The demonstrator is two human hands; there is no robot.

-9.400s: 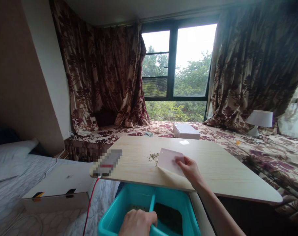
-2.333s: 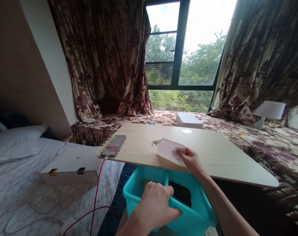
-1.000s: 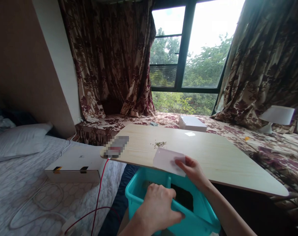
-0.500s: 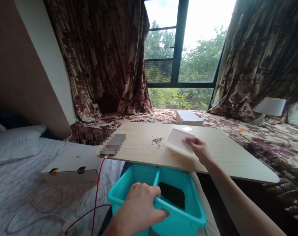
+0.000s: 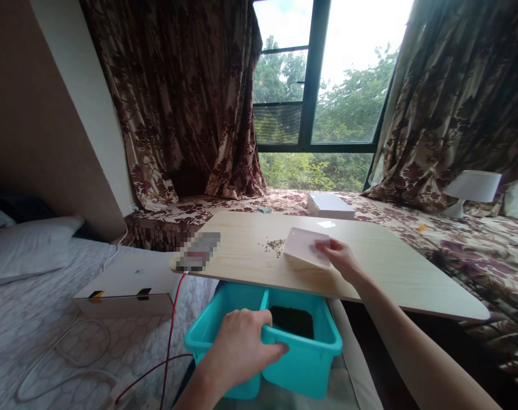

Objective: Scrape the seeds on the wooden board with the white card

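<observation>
some of the bin [image 5: 300, 364] hides behind left hand [image 5: 244, 343] gripping it; right hand [image 5: 339, 257] pinches a card [image 5: 304, 246].

Bare left grip [image 5: 244, 346], bare right grip [image 5: 339, 257], slender bare right forearm [image 5: 412, 330]

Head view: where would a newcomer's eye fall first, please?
The turquoise divided bin, held by the left hand below the near edge of the tabletop, stands out first. Next comes the translucent sheet in the right hand, beside scattered granules. Behind, the window glows brightly.
</observation>
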